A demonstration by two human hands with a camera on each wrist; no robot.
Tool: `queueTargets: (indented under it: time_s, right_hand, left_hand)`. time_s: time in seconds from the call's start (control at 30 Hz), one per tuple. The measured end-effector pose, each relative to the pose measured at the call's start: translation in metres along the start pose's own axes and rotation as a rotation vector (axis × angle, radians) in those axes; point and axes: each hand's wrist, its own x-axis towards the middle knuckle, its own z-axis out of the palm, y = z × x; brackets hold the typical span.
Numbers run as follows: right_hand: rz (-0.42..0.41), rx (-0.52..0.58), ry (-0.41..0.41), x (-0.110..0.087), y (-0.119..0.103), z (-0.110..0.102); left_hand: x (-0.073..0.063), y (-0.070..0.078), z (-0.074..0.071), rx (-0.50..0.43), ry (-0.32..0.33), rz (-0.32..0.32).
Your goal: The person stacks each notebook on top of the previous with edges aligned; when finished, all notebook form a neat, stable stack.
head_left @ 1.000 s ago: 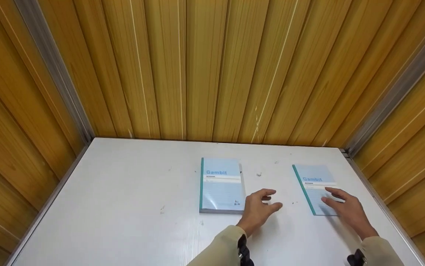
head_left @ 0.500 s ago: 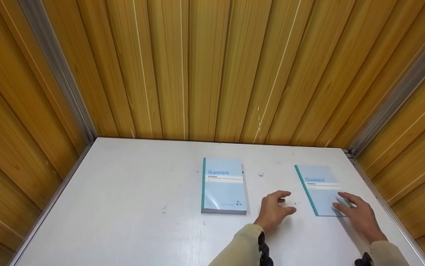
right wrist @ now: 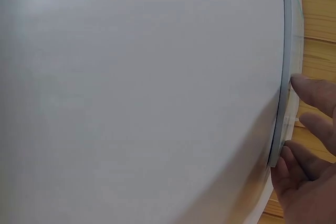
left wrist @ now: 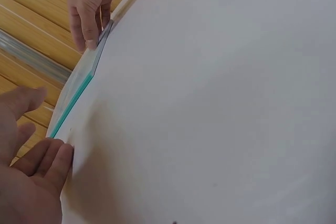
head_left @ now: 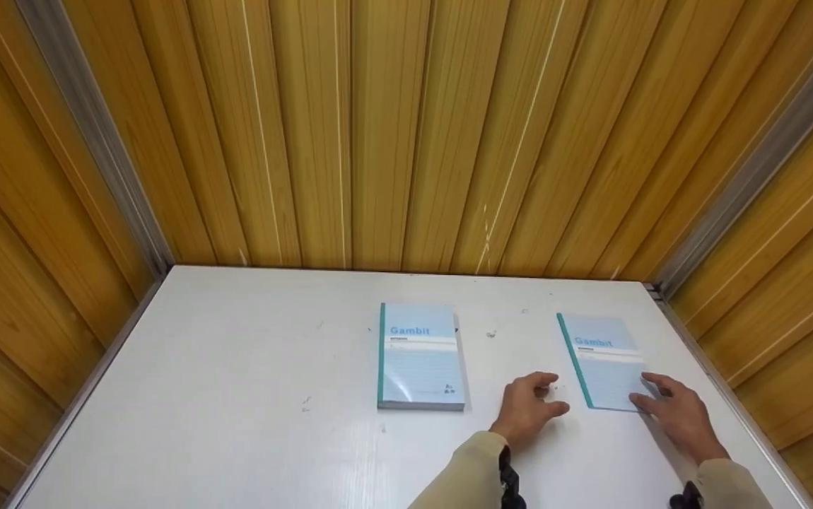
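A thin light-blue notebook (head_left: 606,364) marked "Gambit", with a green spine, lies flat on the white table at the right. My right hand (head_left: 676,417) is at its near right corner, thumb by the near edge and fingers by the right edge. In the right wrist view, the right hand (right wrist: 310,166) has its thumb and fingers apart around that corner; whether they press on it is hard to tell. My left hand (head_left: 528,410) hovers left of the notebook, holding nothing, thumb and fingers parted. In the left wrist view, the left hand (left wrist: 37,177) is near the green spine (left wrist: 73,103).
A thicker light-blue "Gambit" notebook or stack (head_left: 420,375) lies left of my left hand. The white table (head_left: 237,396) is bounded by a wood-patterned back wall (head_left: 378,141) and side walls, with metal corner posts (head_left: 106,134).
My left hand has moved right, away from the thicker notebook and towards the thin one. My right hand has slid from over the thin notebook to its right edge. Both notebooks stay put.
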Motion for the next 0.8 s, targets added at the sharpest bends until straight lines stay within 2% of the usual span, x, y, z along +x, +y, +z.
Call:
queueTargets:
  time_s: [0.17,0.33,0.6,0.8]
  right_hand:
    - [0.007,-0.014,-0.007,0.001,-0.006,0.007]
    - [-0.007,-0.012,0.008,-0.004,-0.008,0.010]
    - [-0.063,0.013,0.047,-0.014,-0.003,0.014]
    - [-0.041,0.032,0.054,-0.017,-0.002,0.016]
  left_hand:
    - [-0.001,0.004,0.003,0.030,-0.016,-0.027]
    - [0.001,0.006,0.013,0.001,-0.049,-0.067]
    - [0.006,0.008,0.021,-0.118,-0.041,-0.079]
    - [0.007,0.003,0.025,-0.225,0.016,-0.105]
